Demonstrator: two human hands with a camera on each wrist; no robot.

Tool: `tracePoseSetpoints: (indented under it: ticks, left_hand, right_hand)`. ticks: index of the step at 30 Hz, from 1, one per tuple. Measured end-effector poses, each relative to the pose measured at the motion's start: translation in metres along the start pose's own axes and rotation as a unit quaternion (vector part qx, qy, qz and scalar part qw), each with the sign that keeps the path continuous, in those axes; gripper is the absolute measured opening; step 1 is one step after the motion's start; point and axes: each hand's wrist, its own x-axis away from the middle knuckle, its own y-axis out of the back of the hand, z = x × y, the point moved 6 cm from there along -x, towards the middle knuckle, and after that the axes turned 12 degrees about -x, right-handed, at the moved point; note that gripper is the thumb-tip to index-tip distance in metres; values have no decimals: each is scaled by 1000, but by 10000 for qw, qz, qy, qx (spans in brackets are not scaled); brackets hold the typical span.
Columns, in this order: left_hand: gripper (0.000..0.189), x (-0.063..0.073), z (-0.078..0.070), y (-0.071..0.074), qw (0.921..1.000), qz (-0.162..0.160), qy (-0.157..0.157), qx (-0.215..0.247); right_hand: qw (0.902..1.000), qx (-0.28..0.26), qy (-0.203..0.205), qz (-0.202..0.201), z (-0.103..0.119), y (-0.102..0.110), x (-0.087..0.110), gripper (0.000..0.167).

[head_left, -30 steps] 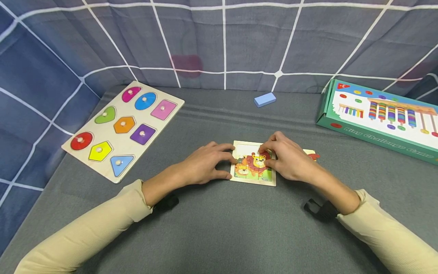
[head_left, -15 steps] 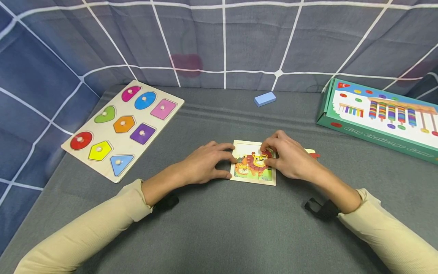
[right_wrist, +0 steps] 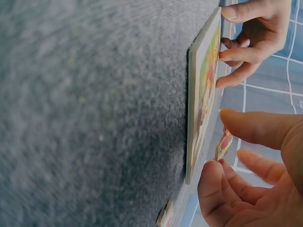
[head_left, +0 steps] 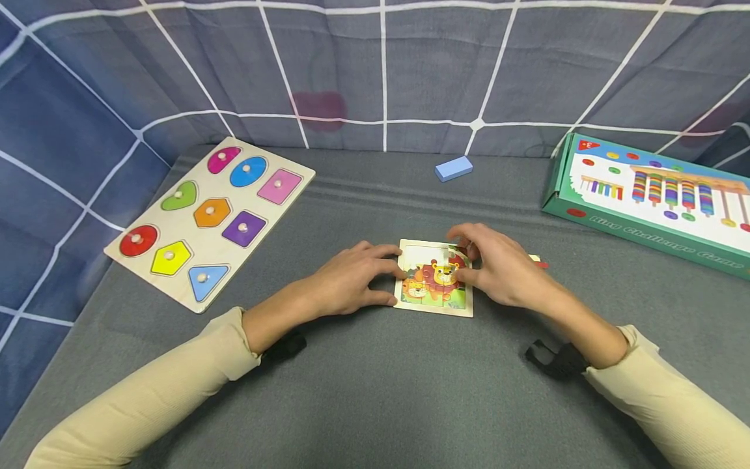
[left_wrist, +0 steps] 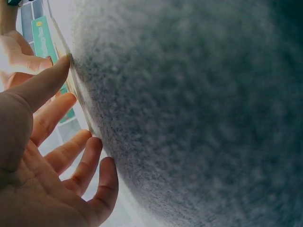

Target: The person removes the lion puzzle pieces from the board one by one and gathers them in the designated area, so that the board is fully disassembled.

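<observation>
The puzzle (head_left: 433, 286) lies between the left hand (head_left: 351, 280), relaxed fingers touching its nine-o'clock edge, probably to steady it, and the right hand (head_left: 500, 267), pinching a piece (right_wrist: 225, 144) near two o'clock.

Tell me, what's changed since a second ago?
The right hand shifted slightly right, uncovering more of the puzzle piece between its fingers and hiding more of the loose piece beside the frame. The left hand stayed at the frame's left edge; the shape board, box and blue block stayed put.
</observation>
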Motion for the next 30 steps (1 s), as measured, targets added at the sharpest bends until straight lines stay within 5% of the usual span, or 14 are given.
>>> tracePoseSetpoints:
  ticks: [16,24,30]
  left_hand:
    - [39,3,-3,1,9994,28,329,-38]
    - [42,2,-3,1,9995,1,270,180]
    - [43,1,-2,1,9995,42,251,164]
  right_hand:
    - [9995,-208,187,-124,-7,9,25,39]
    - [9989,-386,163,-199,-13,17,40,59]
    - [9987,-277,174,-401,-18,26,53,49]
